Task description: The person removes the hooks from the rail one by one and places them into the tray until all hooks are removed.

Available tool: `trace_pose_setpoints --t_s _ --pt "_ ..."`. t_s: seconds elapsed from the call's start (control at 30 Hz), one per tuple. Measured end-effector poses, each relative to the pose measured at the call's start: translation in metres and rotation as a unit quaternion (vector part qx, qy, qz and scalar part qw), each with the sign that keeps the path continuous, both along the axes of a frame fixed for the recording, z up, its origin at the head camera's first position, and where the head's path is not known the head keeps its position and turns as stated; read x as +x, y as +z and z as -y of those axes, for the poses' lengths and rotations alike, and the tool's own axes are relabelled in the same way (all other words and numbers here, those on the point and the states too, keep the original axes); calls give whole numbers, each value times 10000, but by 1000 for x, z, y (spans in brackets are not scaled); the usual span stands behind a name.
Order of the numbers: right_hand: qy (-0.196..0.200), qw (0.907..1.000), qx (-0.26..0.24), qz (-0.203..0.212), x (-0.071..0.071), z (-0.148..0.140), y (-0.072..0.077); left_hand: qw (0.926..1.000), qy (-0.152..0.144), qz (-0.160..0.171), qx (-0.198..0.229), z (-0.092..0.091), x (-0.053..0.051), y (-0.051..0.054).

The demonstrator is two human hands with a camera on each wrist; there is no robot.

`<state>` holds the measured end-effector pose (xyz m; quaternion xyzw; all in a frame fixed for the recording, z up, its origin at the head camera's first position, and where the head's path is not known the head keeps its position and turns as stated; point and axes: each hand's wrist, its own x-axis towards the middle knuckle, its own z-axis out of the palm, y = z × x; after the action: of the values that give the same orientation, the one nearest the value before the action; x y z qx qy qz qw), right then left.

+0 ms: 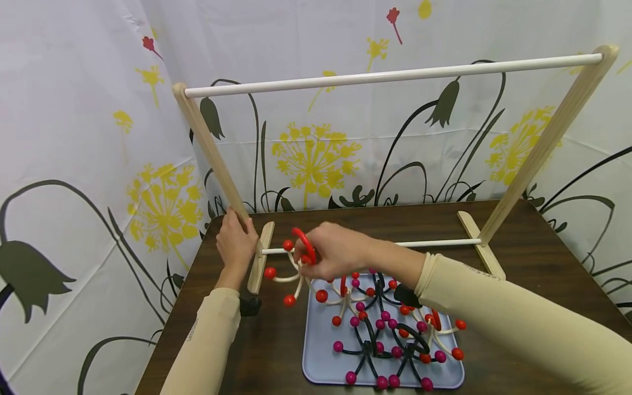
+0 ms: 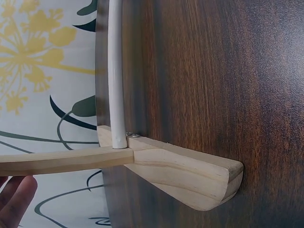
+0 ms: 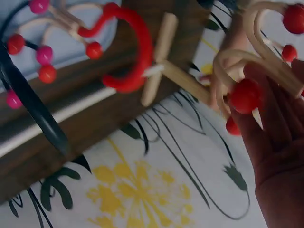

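Note:
My left hand [image 1: 236,244] grips the left wooden post [image 1: 212,148] of a rack, close to its foot [image 1: 260,258]. In the left wrist view, fingertips [image 2: 21,199] show beside the post. My right hand [image 1: 336,249] holds a multi-armed hanger [image 1: 283,279] by its red hook, left of a tray and above the table. Its cream arms end in red balls [image 3: 245,96]. Under the right forearm, the blue-grey tray [image 1: 316,362] bears several similar hangers, some black with magenta balls [image 1: 365,348], others cream with red balls [image 1: 348,300].
A white upper bar [image 1: 395,77] joins the rack's posts, and a lower white bar [image 1: 439,243] runs near the table. The right post [image 1: 548,142] stands on its own wooden foot [image 1: 481,247]. Behind the dark wood table [image 1: 543,329] hangs a flowered curtain [image 1: 316,33].

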<state>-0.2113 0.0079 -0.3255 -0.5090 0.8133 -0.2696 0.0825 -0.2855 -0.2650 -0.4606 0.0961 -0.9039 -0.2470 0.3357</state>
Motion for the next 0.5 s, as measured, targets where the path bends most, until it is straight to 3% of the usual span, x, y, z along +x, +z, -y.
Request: trace_pose_setpoints --t_s 0.13,0.27,0.5 --pt "442 9982 390 -102 7 4 -30 10000 -11 -21 9 0 0 0" --pt "535 9956 769 51 12 9 -51 10000 -50 -20 29 0 -1 1" --pt "497 9864 1536 312 26 15 -73 10000 -36 -36 57 -1 0 -1"
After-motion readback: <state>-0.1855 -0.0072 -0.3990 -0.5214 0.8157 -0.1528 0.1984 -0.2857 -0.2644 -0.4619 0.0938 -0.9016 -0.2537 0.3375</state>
